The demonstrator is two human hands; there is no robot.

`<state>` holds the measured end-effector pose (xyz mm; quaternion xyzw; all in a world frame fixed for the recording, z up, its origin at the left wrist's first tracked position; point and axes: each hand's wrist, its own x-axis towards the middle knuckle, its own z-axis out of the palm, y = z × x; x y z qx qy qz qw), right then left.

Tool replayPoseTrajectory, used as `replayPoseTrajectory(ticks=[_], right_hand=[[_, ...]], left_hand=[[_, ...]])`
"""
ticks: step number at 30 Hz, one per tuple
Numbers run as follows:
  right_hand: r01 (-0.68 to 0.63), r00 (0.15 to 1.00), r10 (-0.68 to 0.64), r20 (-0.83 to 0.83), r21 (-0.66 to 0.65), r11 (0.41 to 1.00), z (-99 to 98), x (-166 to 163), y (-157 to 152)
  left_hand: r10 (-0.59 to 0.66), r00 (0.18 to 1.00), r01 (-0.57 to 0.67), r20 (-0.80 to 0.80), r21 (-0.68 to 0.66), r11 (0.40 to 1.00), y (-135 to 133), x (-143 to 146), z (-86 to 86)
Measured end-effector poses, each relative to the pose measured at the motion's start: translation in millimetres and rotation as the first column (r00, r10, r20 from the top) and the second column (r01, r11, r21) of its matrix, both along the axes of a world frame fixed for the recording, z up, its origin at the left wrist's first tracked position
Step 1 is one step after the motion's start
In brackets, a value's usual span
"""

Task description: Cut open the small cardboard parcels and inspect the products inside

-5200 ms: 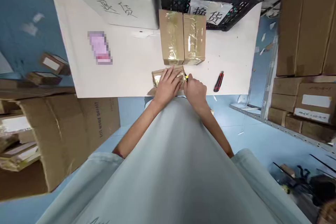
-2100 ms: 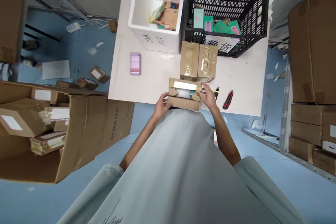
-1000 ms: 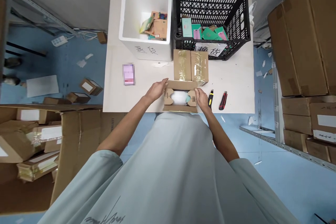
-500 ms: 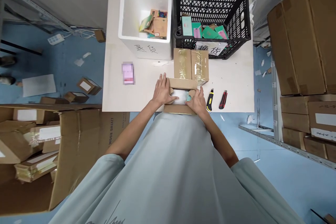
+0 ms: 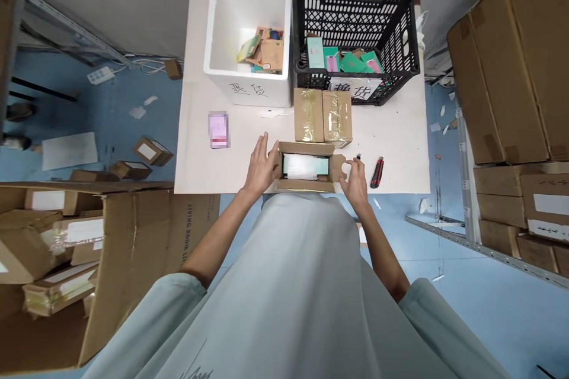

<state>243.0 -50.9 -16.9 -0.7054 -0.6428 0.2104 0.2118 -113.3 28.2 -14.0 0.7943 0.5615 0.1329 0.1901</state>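
Evidently we have the open carton (image 5: pixel 306 186) squarely before us, close to the near edge of the counter (image 5: pixel 400 142), with a pale green box (image 5: pixel 318 164) lying inside it, partly under whitish wrapping. Taking the carton as the clock's centre, our left hand (image 5: pixel 261 167) is at 9 o'clock, fingers spread and thumb apart, against that end of the carton. Our right hand (image 5: pixel 355 182) is at 3, thumb and forefinger curved about the notched end flap (image 5: pixel 339 167); we cannot tell whether they pinch it or merely touch.

Two taped boxes (image 5: pixel 309 115) stand just beyond at 12 o'clock, the black crate (image 5: pixel 402 47) at 1 and the white foam box (image 5: pixel 249 86) at 11. A red-and-black cutter (image 5: pixel 377 173) lies farther out at 3, and a dark tool tip (image 5: pixel 358 156) peeps from behind our right hand.

As we judge it, a hard tug towards 6 o'clock could tip the carton off the edge, so little counter lies on our side. Yanking the flap might crease or tear it. The wrapping looks slick, so a loose grip could slip, and a careless outward sweep could catch the half-hidden tool.
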Motion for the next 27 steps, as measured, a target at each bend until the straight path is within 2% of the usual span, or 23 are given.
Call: replayPoseTrajectory(ticks=[3, 6, 9, 11, 14, 18, 20, 22, 24, 27], right_hand=[[-0.043, 0.994, 0.040, 0.106, 0.028, 0.999, -6.2, 1.1, 0.5], [-0.144, 0.976, 0.144, 0.161, -0.011, 0.989, -9.0, -1.9, 5.5], [-0.285, 0.954, 0.291, 0.077, -0.083, 0.955, -8.9, -4.7, 11.2], [-0.359, 0.932, 0.362, 0.005, -0.110, 0.927, -8.9, -6.2, 14.1], [-0.394, 0.919, 0.393, -0.031, -0.140, 0.909, -8.7, -8.7, 16.8], [-0.405, 0.910, 0.413, 0.010, -0.178, 0.897, -5.0, -14.5, 18.9], [-0.410, 0.903, 0.426, 0.050, -0.191, 0.892, -1.7, -19.0, 20.8], [-0.416, 0.893, 0.441, 0.090, -0.209, 0.885, 1.5, -23.6, 24.3], [-0.421, 0.884, 0.454, 0.108, -0.234, 0.876, 3.3, -27.0, 29.2], [-0.416, 0.884, 0.456, 0.105, -0.270, 0.868, 1.9, -28.5, 37.2]], left_hand=[[0.030, 0.995, -0.027, -0.094, 0.037, 0.999, -8.7, 9.0, 2.7], [-0.004, 0.984, 0.008, -0.179, 0.020, 1.000, -11.1, 15.6, 3.9], [-0.106, 0.965, 0.094, -0.239, -0.064, 0.994, -8.9, 20.8, 10.4], [-0.141, 0.952, 0.109, -0.274, -0.128, 0.986, -7.6, 27.5, 18.3], [-0.125, 0.949, 0.072, -0.289, -0.188, 0.980, -8.3, 46.3, 32.0], [-0.071, 0.943, -0.034, -0.324, -0.307, 0.951, -12.1, 79.4, 42.6], [-0.035, 0.928, -0.103, -0.371, -0.346, 0.933, -12.3, 89.8, 42.3], [-0.022, 0.925, -0.120, -0.380, -0.345, 0.931, -10.4, 90.4, 38.6], [-0.022, 0.945, -0.092, -0.327, -0.328, 0.940, -7.2, 81.1, 32.5], [-0.008, 0.987, -0.036, -0.162, -0.268, 0.963, -3.3, 56.7, 21.2]])
